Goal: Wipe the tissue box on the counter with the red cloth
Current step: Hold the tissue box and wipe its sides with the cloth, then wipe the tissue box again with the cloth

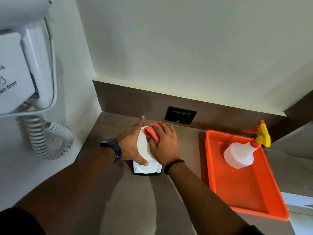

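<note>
A white tissue box (144,148) with a dark base stands on the brown counter (135,200) near the back corner. My left hand (132,143) lies against the box's left side, fingers spread, thumb across its front top. My right hand (164,145) presses a bunched red cloth (152,133) onto the far top of the box; the fingers cover most of the cloth. Both hands hide the middle of the box.
An orange tray (245,189) to the right holds a white spray bottle (240,155) with a yellow and orange trigger. A black wall socket (180,115) sits in the backsplash behind the box. A white wall hair dryer (25,68) with a coiled cord hangs at left.
</note>
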Action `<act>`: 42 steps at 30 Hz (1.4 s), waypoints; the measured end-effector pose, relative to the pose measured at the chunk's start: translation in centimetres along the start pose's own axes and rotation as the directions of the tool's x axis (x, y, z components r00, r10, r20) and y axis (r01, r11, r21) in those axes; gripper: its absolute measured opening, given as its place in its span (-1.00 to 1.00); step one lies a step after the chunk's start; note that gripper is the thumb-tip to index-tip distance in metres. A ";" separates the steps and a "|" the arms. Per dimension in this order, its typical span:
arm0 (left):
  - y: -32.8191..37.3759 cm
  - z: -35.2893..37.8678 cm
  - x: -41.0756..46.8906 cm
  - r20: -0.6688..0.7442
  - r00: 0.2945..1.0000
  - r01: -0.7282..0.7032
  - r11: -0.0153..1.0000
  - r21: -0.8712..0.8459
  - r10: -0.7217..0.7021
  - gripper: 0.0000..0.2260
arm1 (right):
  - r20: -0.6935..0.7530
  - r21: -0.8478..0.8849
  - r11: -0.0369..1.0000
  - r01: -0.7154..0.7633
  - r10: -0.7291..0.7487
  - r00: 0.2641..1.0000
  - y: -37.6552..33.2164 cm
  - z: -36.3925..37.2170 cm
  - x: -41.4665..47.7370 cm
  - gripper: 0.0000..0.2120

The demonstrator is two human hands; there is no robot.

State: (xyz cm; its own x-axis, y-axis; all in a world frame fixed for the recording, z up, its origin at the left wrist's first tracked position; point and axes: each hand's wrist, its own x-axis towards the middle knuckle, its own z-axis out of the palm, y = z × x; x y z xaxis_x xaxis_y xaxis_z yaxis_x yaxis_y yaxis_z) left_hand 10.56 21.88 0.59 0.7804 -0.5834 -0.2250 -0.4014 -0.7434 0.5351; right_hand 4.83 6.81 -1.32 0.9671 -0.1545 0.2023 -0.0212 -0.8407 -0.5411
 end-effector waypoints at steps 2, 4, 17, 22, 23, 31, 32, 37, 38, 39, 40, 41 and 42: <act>-0.1 0.0 -0.1 0.001 1.000 -0.008 1.000 0.003 0.008 0.38 | -0.036 -0.038 0.996 0.075 -0.077 0.996 -0.3 0.2 -1.1 -0.61; -0.1 0.0 -0.2 0.004 1.000 -0.011 1.000 0.008 0.011 0.38 | -0.027 -0.080 0.979 0.189 -0.191 0.981 0.2 -0.1 -2.3 -0.61; 0.3 0.4 -0.3 -0.034 0.999 0.037 0.999 -0.006 -0.037 0.34 | -0.024 0.020 0.991 0.131 -0.130 0.991 1.2 -0.1 -1.4 -0.65; 3.8 3.2 -0.8 -0.293 0.923 0.245 0.968 -0.052 -0.249 0.28 | -0.118 0.756 0.521 -0.395 0.703 0.701 2.5 -2.4 -1.9 -0.89; 4.9 3.7 -0.9 -0.342 0.884 0.308 0.947 -0.089 -0.319 0.25 | -0.071 0.838 0.356 -0.414 0.823 0.563 3.6 -2.4 -2.0 -0.85; 4.0 -2.3 3.5 0.243 0.961 -0.216 0.901 0.376 0.129 0.21 | -0.084 0.930 0.245 -0.274 0.867 0.492 7.5 -2.7 -3.2 -0.82; 4.2 -2.4 3.8 0.270 0.957 -0.208 0.904 0.374 0.109 0.16 | -0.083 0.931 0.243 -0.272 0.867 0.491 7.5 -2.8 -3.3 -0.84; 5.8 -0.8 2.5 -0.117 0.970 0.237 0.942 0.239 -0.214 -0.08 | -0.103 0.927 0.272 -0.259 0.847 0.521 7.8 -3.4 -3.1 -0.81; 5.9 -0.8 1.9 -0.153 0.948 0.301 0.941 0.155 -0.278 -0.12 | -0.109 0.929 0.275 -0.249 0.844 0.525 8.0 -3.5 -3.0 -0.81; 6.0 -1.0 1.1 -0.163 0.936 0.329 0.940 0.092 -0.312 -0.18 | -0.119 0.931 0.278 -0.235 0.843 0.525 8.2 -3.5 -2.9 -0.82; 6.0 -1.5 0.3 -0.156 0.936 0.330 0.940 0.087 -0.315 -0.21 | -0.127 0.932 0.282 -0.229 0.843 0.524 8.3 -3.6 -2.9 -0.82; 5.8 -2.1 -0.5 -0.152 0.948 0.304 0.938 0.168 -0.280 -0.13 | -0.132 0.932 0.286 -0.222 0.840 0.527 8.2 -3.6 -2.9 -0.81; 5.3 -2.6 -0.9 -0.132 0.967 0.250 0.920 0.301 -0.220 0.05 | -0.127 0.933 0.286 -0.219 0.831 0.541 7.9 -3.7 -2.9 -0.79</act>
State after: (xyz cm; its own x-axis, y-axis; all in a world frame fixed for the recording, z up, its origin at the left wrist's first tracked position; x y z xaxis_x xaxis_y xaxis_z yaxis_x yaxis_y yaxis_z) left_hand 9.00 19.27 5.73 0.9058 -0.3572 -0.2279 -0.3180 -0.9286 0.1914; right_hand 0.92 -1.31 -3.22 0.4735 -0.8485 -0.2362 0.0187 0.2778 -0.9605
